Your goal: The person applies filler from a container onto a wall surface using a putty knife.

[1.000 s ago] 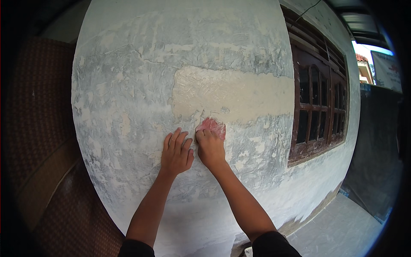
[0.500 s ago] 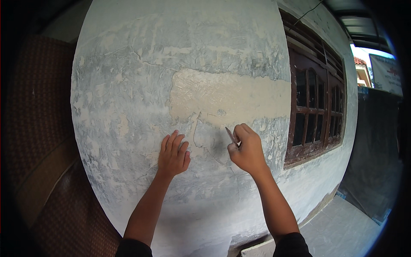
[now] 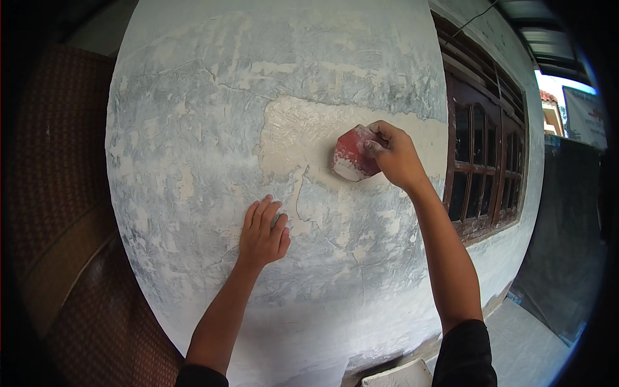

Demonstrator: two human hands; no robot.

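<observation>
My right hand (image 3: 393,158) grips a red flat scraper (image 3: 354,151) coated with white filler along its lower part, held over a pale cream patch of filler (image 3: 290,129) on the wall. The wall (image 3: 200,148) is mottled grey and white, with cracks and flaking streaks; a jagged ridge runs down from the patch's lower edge. My left hand (image 3: 263,233) rests with spread fingers on the wall below and left of the patch, holding nothing.
A brown wooden window (image 3: 483,161) is at the right, with a dark panel (image 3: 561,226) beyond it. Brown woven sheeting (image 3: 58,161) hangs at the left. A white board or tray (image 3: 396,377) lies at the wall's foot above a grey floor (image 3: 525,332).
My right hand has moved right, then up onto the cream patch with the scraper, now turned flat side toward me. My left hand has stayed in about the same place.
</observation>
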